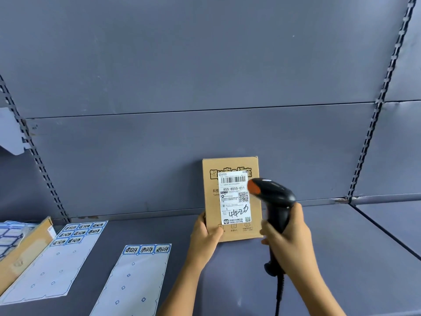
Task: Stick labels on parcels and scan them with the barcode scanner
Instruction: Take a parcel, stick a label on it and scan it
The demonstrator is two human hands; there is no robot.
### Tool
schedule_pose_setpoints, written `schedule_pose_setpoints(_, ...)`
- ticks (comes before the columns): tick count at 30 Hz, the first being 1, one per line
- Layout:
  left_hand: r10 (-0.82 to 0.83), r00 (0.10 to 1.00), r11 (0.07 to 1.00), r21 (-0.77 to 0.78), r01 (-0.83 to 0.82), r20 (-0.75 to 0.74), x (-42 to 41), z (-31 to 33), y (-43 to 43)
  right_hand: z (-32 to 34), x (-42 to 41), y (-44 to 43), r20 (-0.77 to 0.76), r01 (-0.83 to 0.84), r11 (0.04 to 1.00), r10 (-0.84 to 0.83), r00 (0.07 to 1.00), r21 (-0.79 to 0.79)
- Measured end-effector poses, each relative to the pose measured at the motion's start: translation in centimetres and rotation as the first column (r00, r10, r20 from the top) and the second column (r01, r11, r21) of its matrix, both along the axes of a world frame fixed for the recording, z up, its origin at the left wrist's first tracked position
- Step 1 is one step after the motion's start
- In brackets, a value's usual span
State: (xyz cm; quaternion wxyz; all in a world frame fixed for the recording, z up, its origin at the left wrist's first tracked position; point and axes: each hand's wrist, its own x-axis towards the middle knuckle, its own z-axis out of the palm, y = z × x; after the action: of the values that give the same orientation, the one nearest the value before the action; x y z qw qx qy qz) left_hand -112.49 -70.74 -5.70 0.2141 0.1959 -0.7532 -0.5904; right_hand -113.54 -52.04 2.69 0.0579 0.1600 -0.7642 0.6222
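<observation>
A flat brown cardboard parcel (210, 207) stands upright on a grey metal shelf (346, 258), its white shipping label (234, 199) printed "855-855S-011" under a barcode, the left hand (205, 236) gripping its lower left corner while the right hand (289, 233) grips a black, orange-tipped barcode scanner (273, 195) just beside the label.

Matt cardboard parcel (232, 199), glossy plastic scanner (272, 197).

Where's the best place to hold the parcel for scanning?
Take the parcel by its lower left edge, from the left, as the left hand grips it. It is upright with the label facing you, so a thumb there leaves the barcode bare, and the scanner in the right hand fills the right side.
</observation>
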Motion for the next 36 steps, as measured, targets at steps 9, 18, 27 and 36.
schedule_pose_setpoints(9,-0.003,1.000,1.000,0.014,0.003,0.001,0.2,0.4,0.3,-3.8,-11.7,7.3,0.517,0.080,0.996,-0.083,0.852,0.029)
schedule_pose_setpoints(18,-0.013,1.000,1.000,0.012,0.013,-0.001,0.3,0.7,0.4,-5.1,-14.5,9.3,0.271,0.097,0.792,-0.318,0.909,0.603)
schedule_pose_setpoints(27,-0.020,1.000,1.000,-0.013,0.020,-0.009,0.3,0.7,0.4,-7.3,-13.0,7.1,-0.460,0.453,0.586,-0.150,0.875,0.671)
schedule_pose_setpoints(36,-0.041,0.999,0.998,-0.047,0.042,0.020,1.6,1.2,0.9,-6.1,-8.1,-0.8,0.261,-0.457,0.888,0.454,0.852,-0.050)
